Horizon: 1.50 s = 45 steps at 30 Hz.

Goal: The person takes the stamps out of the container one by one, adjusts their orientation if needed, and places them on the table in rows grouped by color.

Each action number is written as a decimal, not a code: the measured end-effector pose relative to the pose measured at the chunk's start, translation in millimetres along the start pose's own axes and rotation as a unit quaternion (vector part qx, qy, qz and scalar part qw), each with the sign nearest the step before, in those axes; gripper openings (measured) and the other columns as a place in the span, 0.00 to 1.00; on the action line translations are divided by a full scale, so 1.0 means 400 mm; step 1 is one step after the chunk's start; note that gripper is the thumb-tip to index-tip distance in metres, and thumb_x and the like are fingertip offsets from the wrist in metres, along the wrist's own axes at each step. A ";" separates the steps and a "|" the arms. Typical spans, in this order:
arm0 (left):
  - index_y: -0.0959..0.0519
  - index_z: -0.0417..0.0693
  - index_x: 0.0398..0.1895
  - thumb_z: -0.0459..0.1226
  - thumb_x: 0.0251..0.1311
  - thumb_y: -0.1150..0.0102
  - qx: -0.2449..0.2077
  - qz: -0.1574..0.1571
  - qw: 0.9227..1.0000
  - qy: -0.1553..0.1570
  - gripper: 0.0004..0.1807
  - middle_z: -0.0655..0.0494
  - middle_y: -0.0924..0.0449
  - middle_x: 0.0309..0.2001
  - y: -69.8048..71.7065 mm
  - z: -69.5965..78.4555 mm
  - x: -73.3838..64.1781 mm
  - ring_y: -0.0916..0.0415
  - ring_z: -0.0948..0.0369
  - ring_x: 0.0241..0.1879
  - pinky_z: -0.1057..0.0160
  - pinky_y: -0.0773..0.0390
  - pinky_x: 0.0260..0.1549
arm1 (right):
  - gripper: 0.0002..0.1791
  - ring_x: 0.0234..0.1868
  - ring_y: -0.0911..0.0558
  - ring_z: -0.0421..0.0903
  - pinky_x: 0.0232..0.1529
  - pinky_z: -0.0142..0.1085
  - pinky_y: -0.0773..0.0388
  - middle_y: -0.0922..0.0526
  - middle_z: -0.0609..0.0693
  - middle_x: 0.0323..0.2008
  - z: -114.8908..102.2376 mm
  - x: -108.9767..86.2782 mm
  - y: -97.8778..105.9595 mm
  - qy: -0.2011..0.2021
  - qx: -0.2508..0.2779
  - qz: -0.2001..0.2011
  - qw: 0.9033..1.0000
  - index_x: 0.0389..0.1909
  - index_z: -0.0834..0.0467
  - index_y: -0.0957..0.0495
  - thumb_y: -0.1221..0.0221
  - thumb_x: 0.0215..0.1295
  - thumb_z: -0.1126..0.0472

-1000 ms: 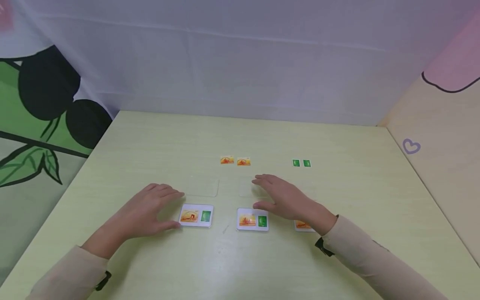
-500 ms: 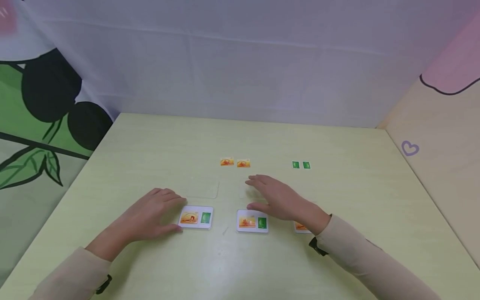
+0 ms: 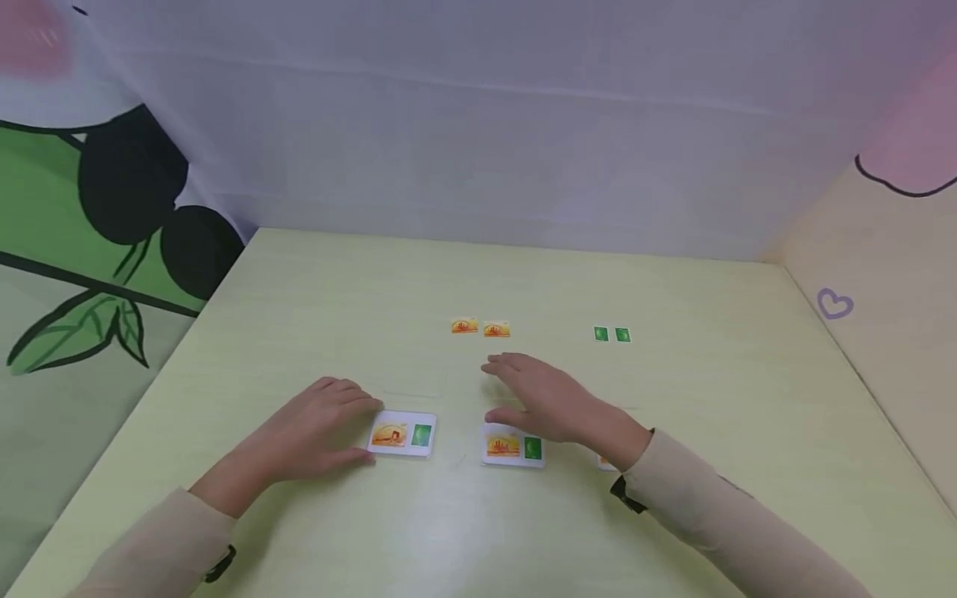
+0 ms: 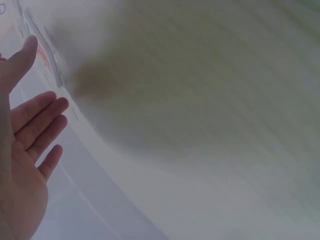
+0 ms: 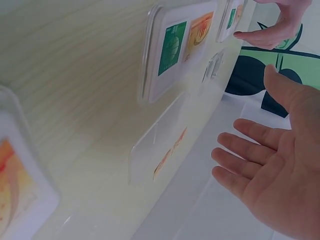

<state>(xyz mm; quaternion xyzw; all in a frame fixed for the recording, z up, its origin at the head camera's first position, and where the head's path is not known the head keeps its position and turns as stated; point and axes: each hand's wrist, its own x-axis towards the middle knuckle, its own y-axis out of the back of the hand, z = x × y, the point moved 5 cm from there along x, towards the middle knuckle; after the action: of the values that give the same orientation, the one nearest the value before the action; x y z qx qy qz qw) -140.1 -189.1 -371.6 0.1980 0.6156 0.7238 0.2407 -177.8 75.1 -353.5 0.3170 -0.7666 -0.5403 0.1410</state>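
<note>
My left hand (image 3: 317,432) lies at the left edge of a white card (image 3: 402,434) bearing an orange stamp and a green stamp. Its fingertips reach the card's far left corner, the thumb its near left corner. In the left wrist view, the fingers (image 4: 42,125) are extended. A second such card (image 3: 512,449) lies in the middle, in a clear case. Over its far edge, my right hand (image 3: 549,403) spreads thumb and fingers with nothing between them. A clear plastic lid (image 5: 155,135) lies behind that middle card. The right forearm mostly hides a third card (image 3: 606,464).
Toward the back of the table (image 3: 359,291) lie two loose orange stamps (image 3: 497,330) and, right of them, two small green stamps (image 3: 623,335). Another clear lid (image 3: 414,394) lies behind the left card. A pale cloth wall (image 3: 478,166) rises behind the table.
Relative to the cards, my right hand has shifted slightly left and my left hand has edged right, closer to the left card. The head view has turned a little. The cards stay put.
</note>
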 end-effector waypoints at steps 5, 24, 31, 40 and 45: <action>0.21 0.46 0.53 0.54 0.48 0.31 0.005 0.008 1.000 -0.018 0.32 0.56 0.17 0.50 -0.009 0.015 0.024 0.24 0.56 0.53 0.50 0.30 0.58 | 0.36 0.72 0.36 0.50 0.70 0.46 0.37 0.33 0.51 0.69 0.003 -0.006 0.002 -0.003 0.003 0.000 1.000 0.68 0.54 0.35 0.40 0.63 0.43; 0.20 0.46 0.50 0.52 0.47 0.29 0.016 0.006 1.000 -0.021 0.29 0.57 0.17 0.47 -0.006 0.015 0.027 0.24 0.57 0.50 0.50 0.29 0.56 | 0.34 0.71 0.34 0.48 0.70 0.44 0.36 0.31 0.48 0.68 -0.039 0.028 -0.022 0.019 0.017 -0.019 0.999 0.68 0.53 0.35 0.42 0.65 0.43; 0.20 0.47 0.50 0.52 0.47 0.29 0.018 0.006 1.000 -0.019 0.29 0.57 0.17 0.47 -0.007 0.015 0.031 0.23 0.57 0.50 0.50 0.28 0.56 | 0.34 0.71 0.35 0.48 0.70 0.44 0.36 0.31 0.49 0.69 -0.049 0.036 -0.025 0.018 0.013 -0.029 0.999 0.68 0.53 0.35 0.41 0.64 0.44; 0.20 0.47 0.50 0.53 0.48 0.30 0.018 -0.005 1.000 -0.008 0.28 0.57 0.17 0.47 -0.017 0.017 0.028 0.24 0.57 0.50 0.50 0.29 0.57 | 0.34 0.72 0.36 0.47 0.70 0.43 0.37 0.32 0.48 0.69 -0.061 0.042 -0.034 0.019 0.008 -0.038 0.999 0.68 0.52 0.35 0.42 0.64 0.43; 0.19 0.48 0.49 0.52 0.47 0.30 0.021 -0.007 1.000 -0.004 0.28 0.58 0.17 0.47 -0.016 0.017 0.026 0.24 0.57 0.50 0.50 0.29 0.57 | 0.34 0.72 0.36 0.47 0.71 0.42 0.37 0.32 0.47 0.69 -0.068 0.046 -0.044 0.019 0.010 -0.040 0.999 0.68 0.51 0.36 0.43 0.64 0.42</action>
<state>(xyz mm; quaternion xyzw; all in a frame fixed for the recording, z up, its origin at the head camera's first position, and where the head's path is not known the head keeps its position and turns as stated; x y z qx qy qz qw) -143.6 -176.6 -377.0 0.2010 0.6309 0.7085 0.2440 -170.7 39.3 -361.9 0.3596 -0.7558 -0.5314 0.1306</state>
